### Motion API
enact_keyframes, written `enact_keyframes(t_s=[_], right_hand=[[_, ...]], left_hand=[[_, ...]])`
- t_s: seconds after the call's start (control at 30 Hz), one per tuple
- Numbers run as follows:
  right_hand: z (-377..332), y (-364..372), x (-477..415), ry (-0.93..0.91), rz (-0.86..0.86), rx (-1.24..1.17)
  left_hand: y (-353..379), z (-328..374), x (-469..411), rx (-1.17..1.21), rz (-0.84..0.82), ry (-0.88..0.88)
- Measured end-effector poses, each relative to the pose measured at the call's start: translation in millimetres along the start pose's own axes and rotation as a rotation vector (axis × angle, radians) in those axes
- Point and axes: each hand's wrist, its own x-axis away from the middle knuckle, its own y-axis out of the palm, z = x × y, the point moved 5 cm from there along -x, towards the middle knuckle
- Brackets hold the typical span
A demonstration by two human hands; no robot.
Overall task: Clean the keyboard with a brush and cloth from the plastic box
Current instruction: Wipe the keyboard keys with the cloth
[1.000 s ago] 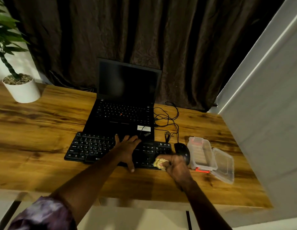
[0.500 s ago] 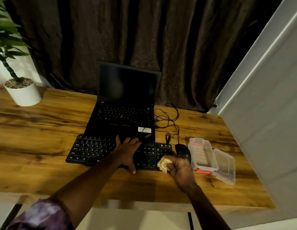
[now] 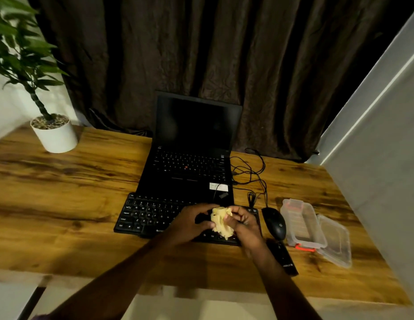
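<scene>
Left hand [image 3: 189,225] and right hand [image 3: 246,227] pinch cloth [image 3: 221,224] between them, over keyboard [image 3: 145,215]; likely shaping a wiping pad.

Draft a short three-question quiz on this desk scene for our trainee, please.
1. Which lies between the keyboard and the plastic box? A mug, B mouse, C stapler.
2. True or false: the box's lid is on.
3. Fill in: the left hand and the right hand both hold the yellow ____.
Key: 1 B; 2 false, the lid lies beside the box; 3 cloth.
</scene>
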Motion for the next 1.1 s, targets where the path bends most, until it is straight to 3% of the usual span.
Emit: enact_keyframes(t_s=[0.2, 0.57, 0.83, 1.03, 1.1], right_hand=[[5.8, 34.8, -9.6, 0.169, -0.025, -0.162], [-21.0, 59.2, 12.7, 0.163, 0.010, -0.050], [-29.7, 39.7, 29.5, 0.053, 0.050, 0.074], [-34.0, -18.5, 34.9, -0.050, 0.161, 0.102], [-33.7, -41.8, 34.3, -0.074, 0.192, 0.118]], left_hand=[[-30.9, -8.2, 0.0, 0.182, -0.025, -0.030], [-55.4, -24.9, -11.4, 0.054, 0.043, 0.032], [-13.8, -5.1, -22.4, 0.128, -0.223, -0.008], [26.8, 18.8, -37.6, 0.158, -0.416, -0.052], [42.4, 25.9, -50.3, 0.105, -0.411, -0.044]])
